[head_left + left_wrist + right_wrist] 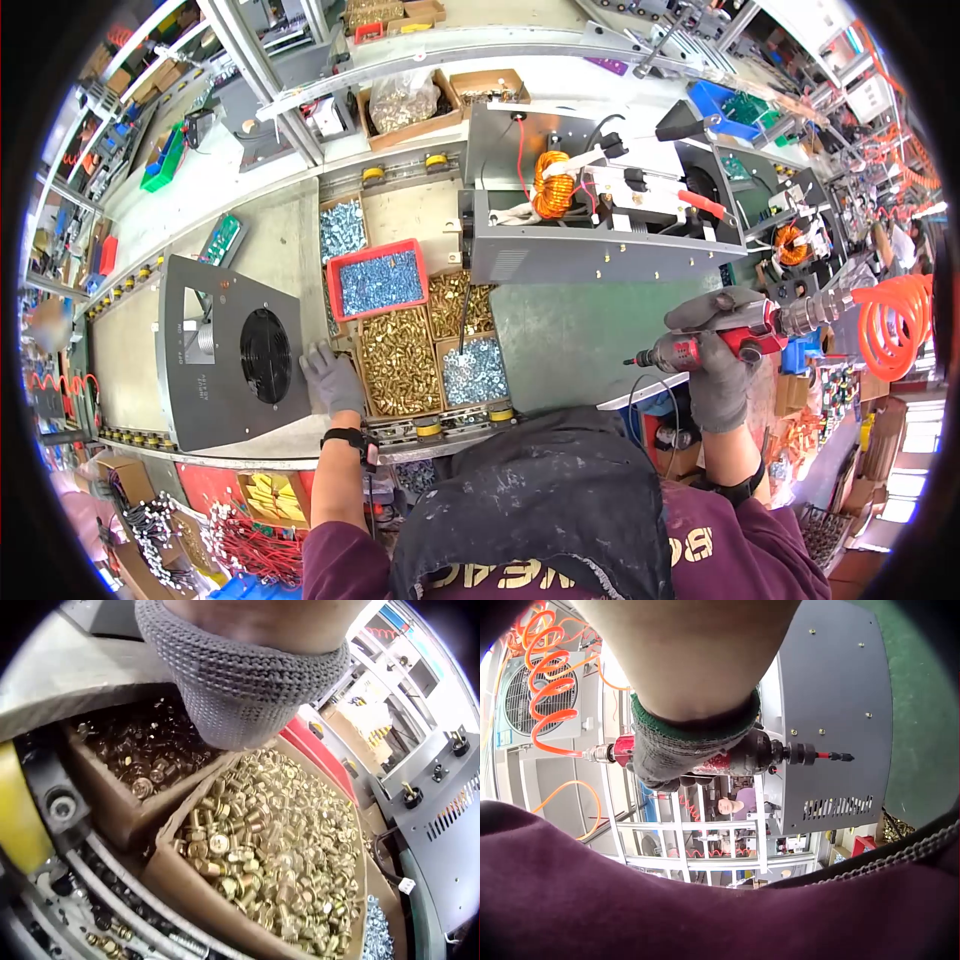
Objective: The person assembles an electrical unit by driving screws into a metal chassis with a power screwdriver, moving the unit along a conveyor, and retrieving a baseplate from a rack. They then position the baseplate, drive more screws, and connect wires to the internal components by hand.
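My right hand (722, 380), in a grey glove, grips a red air screwdriver (678, 352) whose bit points left over the green mat. In the right wrist view, the screwdriver's bit (840, 757) overlaps a grey metal side panel. My left hand (334, 382), gloved too, is low beside the right edge of a grey panel with a black fan (265, 355). Its fingers look loosely extended; in the left wrist view the glove (240, 697) hides them. Below it are dark screws (154, 754) in a small cardboard box, beside brass-coloured screws (262, 840) in a larger one.
An open grey machine chassis (600, 257) with an orange-wound coil (553, 185) stands behind the green mat (570, 340). Blue-silver screws fill a red tray (424, 275). A coiled orange air hose (895, 325) hangs at right. Roller rails (430, 430) edge the bench.
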Demonstrator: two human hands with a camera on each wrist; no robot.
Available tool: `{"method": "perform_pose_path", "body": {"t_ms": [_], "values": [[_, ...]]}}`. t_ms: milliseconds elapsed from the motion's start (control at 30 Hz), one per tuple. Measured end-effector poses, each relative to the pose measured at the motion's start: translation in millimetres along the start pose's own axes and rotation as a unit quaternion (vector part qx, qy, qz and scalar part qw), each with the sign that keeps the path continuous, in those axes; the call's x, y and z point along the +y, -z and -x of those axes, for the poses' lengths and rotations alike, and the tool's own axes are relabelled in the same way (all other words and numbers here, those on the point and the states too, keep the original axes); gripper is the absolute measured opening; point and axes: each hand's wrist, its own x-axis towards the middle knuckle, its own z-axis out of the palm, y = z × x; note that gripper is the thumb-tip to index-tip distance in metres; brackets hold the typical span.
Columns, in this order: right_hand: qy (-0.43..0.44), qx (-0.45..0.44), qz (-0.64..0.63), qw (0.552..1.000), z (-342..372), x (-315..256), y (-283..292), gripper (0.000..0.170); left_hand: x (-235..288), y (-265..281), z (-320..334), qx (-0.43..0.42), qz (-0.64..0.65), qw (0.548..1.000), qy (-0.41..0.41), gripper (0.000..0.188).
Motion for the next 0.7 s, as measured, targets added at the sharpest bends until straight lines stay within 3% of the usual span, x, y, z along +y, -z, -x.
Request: {"method": "perform_pose_path", "body": {"t_ms": [67, 133, 233, 367, 433, 467, 533, 567, 600, 667, 700], "values": [[0.001, -0.005, -0.008, 1.0, 0, 0, 7, 0.037, -2, 11, -5, -0.043, -0.035, 0.998, 0.001, 0.025], [0.066, -0.009, 0.085, 0.994, 0, 3, 18, 0.036, -4, 24, -5, -0.083, -0.041, 0.996, -0.011, 0.03], [0.059, -0.01, 0.003, 0.998, 5, -6, 10, 0.037, -6, 28, -3, -0.112, -0.03, 0.993, -0.025, 0.032], [0.053, -0.034, -0.011, 0.998, 9, -5, 19, 0.04, -7, 8, -5, -0.079, -0.038, 0.996, -0.034, 0.029], [0.097, 0.008, 0.076, 0.992, 11, -4, 18, 0.04, -14, 1, 0, 0.0, -0.024, 0.998, -0.05, 0.03], [0.09, -0.004, 0.068, 0.994, 11, -6, 16, 0.04, -16, 13, 5, -0.008, -0.031, 0.999, -0.039, 0.03], [0.11, -0.021, 0.024, 0.993, 10, -11, 8, 0.041, -16, 35, 15, 0.06, 0.034, 0.997, -0.03, 0.023], [0.153, -0.038, 0.002, 0.988, 6, -9, 1, 0.046, -21, 22, 20, 0.082, 0.031, 0.996, -0.033, 0.019], [0.127, -0.065, -0.035, 0.989, 6, -10, -3, 0.051, -27, 10, 24, 0.105, 0.026, 0.993, -0.036, 0.019], [0.175, -0.078, -0.003, 0.982, -1, -1, -6, 0.051, -28, 18, 29, 0.016, 0.024, 0.999, -0.029, 0.016], [0.168, -0.091, -0.012, 0.981, 0, -3, -18, 0.051, -28, 20, 33, 0.025, 0.062, 0.998, -0.021, 0.013]]}}
